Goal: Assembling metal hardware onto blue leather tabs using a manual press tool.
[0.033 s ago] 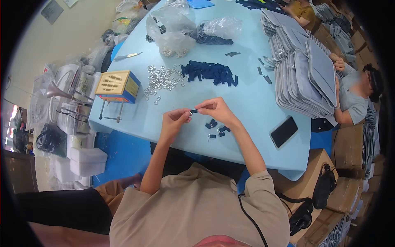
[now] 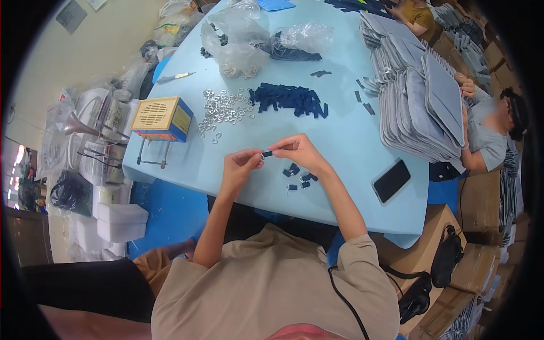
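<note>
A short dark navy strap piece [image 2: 268, 153] is stretched between my two hands above the table. My right hand [image 2: 299, 153] pinches its right end between thumb and fingers. My left hand [image 2: 242, 165] is closed at the other end, where a small silver metal ring shows partly, mostly hidden by the fingertips. Just below my right hand lie several finished-looking navy strap loops with metal rings [image 2: 292, 187]. Beyond my hands, loose silver metal rings [image 2: 224, 113] are spread out, with a heap of cut navy strap pieces [image 2: 289, 99] to their right.
A yellow-and-blue box-shaped device [image 2: 161, 119] stands on the light blue table [image 2: 340, 136] at left. Nearby lies a cutter knife [image 2: 177, 77]. Plastic bags [image 2: 235, 42] are at the back. On the right are stacked grey panels [image 2: 416, 107], a phone [image 2: 391, 181] and a co-worker [image 2: 484, 130].
</note>
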### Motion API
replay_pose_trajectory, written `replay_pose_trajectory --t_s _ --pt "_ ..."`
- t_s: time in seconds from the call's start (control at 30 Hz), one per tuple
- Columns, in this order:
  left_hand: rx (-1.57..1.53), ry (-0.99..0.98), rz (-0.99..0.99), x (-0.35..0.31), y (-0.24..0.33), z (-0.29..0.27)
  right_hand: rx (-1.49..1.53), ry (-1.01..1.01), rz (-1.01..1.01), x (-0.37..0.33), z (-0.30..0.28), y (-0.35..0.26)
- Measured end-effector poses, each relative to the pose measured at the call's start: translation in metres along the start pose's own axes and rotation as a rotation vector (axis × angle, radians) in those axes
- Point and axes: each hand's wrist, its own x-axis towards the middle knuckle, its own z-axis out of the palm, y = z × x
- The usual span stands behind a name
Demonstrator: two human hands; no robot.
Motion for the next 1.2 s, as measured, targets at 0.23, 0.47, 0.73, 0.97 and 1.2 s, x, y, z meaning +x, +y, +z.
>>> replay_pose_trajectory --t_s 0.23,0.47,0.73,0.97,1.2 --pt "0.038 -0.035 0.042 -0.004 0.005 0.005 0.109 -0.118 0.059 0.0 -0.002 0.005" --pt "-0.003 -0.072 0.026 -0.009 0.013 0.016 0.187 -0.05 0.006 0.002 0.009 0.013" --pt "-0.136 0.029 0.04 -0.007 0.004 0.023 0.187 0.162 -0.14 0.0 0.027 0.016" --pt "-0.021 0.08 0.054 -0.006 0.009 0.014 0.167 0.132 -0.136 -0.005 0.032 0.005" --pt "0.007 0.127 0.081 -0.004 0.009 0.013 0.06 0.156 -0.145 -0.006 0.034 0.008"
